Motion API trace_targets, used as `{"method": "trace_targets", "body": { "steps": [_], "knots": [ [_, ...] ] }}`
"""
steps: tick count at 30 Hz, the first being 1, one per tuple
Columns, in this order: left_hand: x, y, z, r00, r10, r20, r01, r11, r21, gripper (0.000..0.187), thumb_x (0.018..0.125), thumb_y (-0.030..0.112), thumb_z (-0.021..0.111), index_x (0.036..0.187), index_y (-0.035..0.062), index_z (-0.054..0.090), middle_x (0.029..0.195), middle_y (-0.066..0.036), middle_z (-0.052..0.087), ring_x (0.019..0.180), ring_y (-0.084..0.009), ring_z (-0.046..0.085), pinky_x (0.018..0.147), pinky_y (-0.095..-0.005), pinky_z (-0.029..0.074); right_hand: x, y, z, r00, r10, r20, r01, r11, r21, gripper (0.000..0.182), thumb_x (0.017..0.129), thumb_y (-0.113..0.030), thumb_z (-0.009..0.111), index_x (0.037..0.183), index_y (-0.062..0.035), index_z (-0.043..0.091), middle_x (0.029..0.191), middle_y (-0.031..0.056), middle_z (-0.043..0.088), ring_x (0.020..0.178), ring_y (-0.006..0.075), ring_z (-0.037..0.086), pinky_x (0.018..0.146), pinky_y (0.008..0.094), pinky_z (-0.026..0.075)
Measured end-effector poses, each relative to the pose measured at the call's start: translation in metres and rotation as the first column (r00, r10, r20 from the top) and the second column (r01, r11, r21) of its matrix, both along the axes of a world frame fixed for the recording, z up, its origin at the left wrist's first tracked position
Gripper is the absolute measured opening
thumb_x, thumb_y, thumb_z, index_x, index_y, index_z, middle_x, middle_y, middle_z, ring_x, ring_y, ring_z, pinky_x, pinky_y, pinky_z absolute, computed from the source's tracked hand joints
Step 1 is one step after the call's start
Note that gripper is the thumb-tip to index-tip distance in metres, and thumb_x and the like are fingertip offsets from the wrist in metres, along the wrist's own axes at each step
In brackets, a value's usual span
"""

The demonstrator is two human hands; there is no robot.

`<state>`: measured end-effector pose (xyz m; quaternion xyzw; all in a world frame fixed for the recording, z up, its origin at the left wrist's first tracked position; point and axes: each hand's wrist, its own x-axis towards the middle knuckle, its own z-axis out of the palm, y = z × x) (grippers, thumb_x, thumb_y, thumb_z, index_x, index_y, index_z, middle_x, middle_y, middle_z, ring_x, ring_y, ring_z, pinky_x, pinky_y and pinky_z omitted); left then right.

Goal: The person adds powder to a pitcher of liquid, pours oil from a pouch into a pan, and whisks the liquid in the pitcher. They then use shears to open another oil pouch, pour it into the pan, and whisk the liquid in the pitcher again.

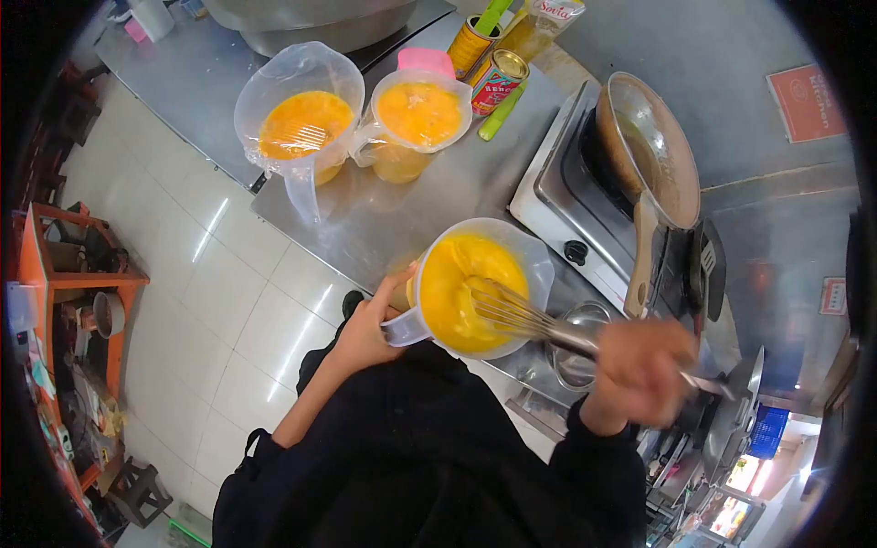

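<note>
My left hand (370, 324) is closed around the handle side of a clear plastic measuring jug (539, 260), close to the counter's front edge. Yellow beaten egg (448, 274) fills much of the jug. In my right hand (644, 370), blurred by motion, is the handle of a wire whisk (521, 315); its wires dip into the egg. Farther back stand two more plastic jugs of egg mixture: a larger one (311, 68) on the left and a smaller one (373, 137) beside it. A metal bowl (580, 365) sits partly hidden behind the whisk.
A frying pan (671, 137) with a wooden handle rests tilted on the gas stove (557, 187) to the right. Cans (501, 80) and a green-handled tool (502, 114) stand at the back, near a big metal basin (311, 23). An orange shelf (68, 274) is across the floor at left.
</note>
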<state>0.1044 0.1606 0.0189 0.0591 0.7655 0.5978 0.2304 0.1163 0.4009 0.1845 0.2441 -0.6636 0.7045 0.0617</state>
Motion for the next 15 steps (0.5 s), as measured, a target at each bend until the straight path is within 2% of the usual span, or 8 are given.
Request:
{"method": "trace_targets", "body": {
  "steps": [1,2,7,9,11,12,13,15],
  "knots": [
    [0.001,0.000,-0.003,1.000,-0.005,-0.022,0.005,1.000,-0.002,0.083,0.061,0.005,0.073,0.131,0.0150,0.028,0.086,-0.013,0.063,0.076,-0.0262,0.064,0.067,-0.0314,0.047,0.005,0.001,0.009,1.000,0.017,0.016,-0.011,0.942,-0.336,0.024,0.082,-0.017,0.048,0.060,-0.0071,0.046,0.052,0.0055,0.049,0.045,0.0180,0.048,0.046,0.0339,0.042],
    [0.001,0.000,-0.005,0.999,-0.007,-0.050,0.007,1.000,-0.005,0.084,0.062,0.005,0.073,0.131,0.0151,0.027,0.086,-0.013,0.063,0.076,-0.0261,0.064,0.067,-0.0314,0.047,0.002,0.002,0.005,1.000,0.019,0.011,-0.015,0.944,-0.330,0.024,0.082,-0.017,0.048,0.060,-0.0071,0.046,0.052,0.0055,0.049,0.045,0.0180,0.048,0.046,0.0339,0.042],
    [0.001,0.001,-0.006,0.997,0.033,-0.070,-0.033,0.999,0.006,0.085,0.062,0.006,0.073,0.132,0.0154,0.026,0.087,-0.013,0.064,0.077,-0.0269,0.064,0.069,-0.0319,0.048,-0.008,-0.002,-0.071,0.998,-0.034,0.055,0.028,0.994,0.106,0.019,0.081,-0.011,0.052,0.063,-0.0048,0.050,0.053,0.0052,0.050,0.046,0.0158,0.050,0.045,0.0228,0.041],
    [0.005,0.000,-0.006,0.999,0.025,-0.030,-0.025,1.000,0.014,0.086,0.061,0.006,0.073,0.132,0.0155,0.026,0.087,-0.014,0.064,0.077,-0.0269,0.064,0.069,-0.0321,0.048,-0.002,-0.016,-0.018,0.951,-0.229,0.209,0.241,0.970,-0.032,0.026,0.082,-0.013,0.052,0.058,-0.0048,0.047,0.049,0.0042,0.046,0.042,0.0153,0.046,0.040,0.0223,0.036],
    [0.004,-0.001,-0.007,0.999,0.001,-0.044,-0.001,1.000,0.016,0.086,0.062,0.006,0.073,0.132,0.0156,0.025,0.088,-0.013,0.064,0.077,-0.0265,0.064,0.069,-0.0321,0.048,0.008,-0.010,0.004,0.998,-0.053,-0.031,0.037,0.929,-0.368,0.030,0.085,-0.019,0.051,0.059,-0.0045,0.045,0.055,0.0051,0.047,0.046,0.0159,0.044,0.044,0.0243,0.036],
    [0.004,0.000,-0.009,0.999,0.002,-0.049,-0.001,1.000,0.019,0.086,0.062,0.006,0.073,0.132,0.0156,0.025,0.088,-0.013,0.064,0.077,-0.0265,0.064,0.069,-0.0321,0.048,0.007,-0.018,-0.017,0.964,-0.150,-0.219,0.081,0.952,-0.296,0.029,0.086,-0.018,0.050,0.061,-0.0058,0.043,0.055,0.0044,0.047,0.043,0.0145,0.040,0.041,0.0258,0.034],
    [0.005,0.000,-0.013,0.996,0.011,-0.084,-0.009,1.000,0.028,0.086,0.062,0.006,0.073,0.132,0.0156,0.025,0.089,-0.013,0.064,0.077,-0.0265,0.064,0.069,-0.0322,0.048,0.005,-0.019,-0.037,0.962,-0.152,-0.226,0.081,0.951,-0.298,0.029,0.086,-0.018,0.050,0.061,-0.0058,0.043,0.055,0.0044,0.047,0.043,0.0145,0.040,0.041,0.0258,0.034],
    [0.003,-0.001,-0.012,0.993,0.017,-0.119,-0.013,0.999,0.035,0.086,0.062,0.005,0.073,0.133,0.0156,0.025,0.089,-0.013,0.064,0.077,-0.0264,0.064,0.069,-0.0323,0.048,-0.001,-0.021,-0.055,0.992,0.058,-0.113,-0.034,0.980,0.198,0.027,0.082,-0.016,0.049,0.059,-0.0104,0.036,0.047,0.0009,0.038,0.037,0.0084,0.034,0.037,0.0230,0.029]
  ]
}}
